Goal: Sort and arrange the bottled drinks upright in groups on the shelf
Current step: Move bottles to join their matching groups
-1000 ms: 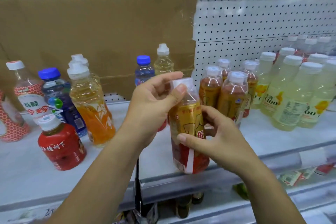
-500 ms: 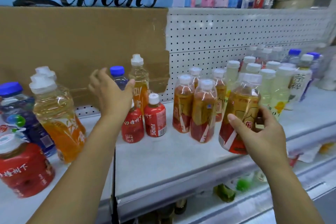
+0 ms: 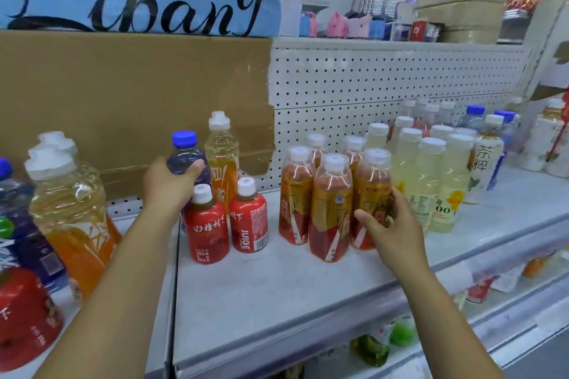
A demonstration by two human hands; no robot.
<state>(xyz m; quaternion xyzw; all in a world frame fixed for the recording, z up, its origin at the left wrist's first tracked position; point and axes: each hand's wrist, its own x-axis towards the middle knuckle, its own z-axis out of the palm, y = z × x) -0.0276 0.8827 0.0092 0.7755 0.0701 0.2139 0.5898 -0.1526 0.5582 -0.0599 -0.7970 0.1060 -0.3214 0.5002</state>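
The blue-capped bottle (image 3: 184,151) stands upright at the back of the shelf (image 3: 277,280), left of centre in the frame. Its shoulder is gripped by the left hand (image 3: 167,186), with the fingers (image 3: 193,167) wrapped around it from the left side. Two red juice bottles (image 3: 207,224) stand just in front of it, so a straight upward lift is probably needed to clear them. Other blue caps (image 3: 475,109) are seen at the far right of the frame, well apart and beyond the right hand (image 3: 392,228). That hand is curled around an amber tea bottle (image 3: 371,184), which stands upright at the right edge of its matching group. A long crossing reach or a handover is therefore likely.
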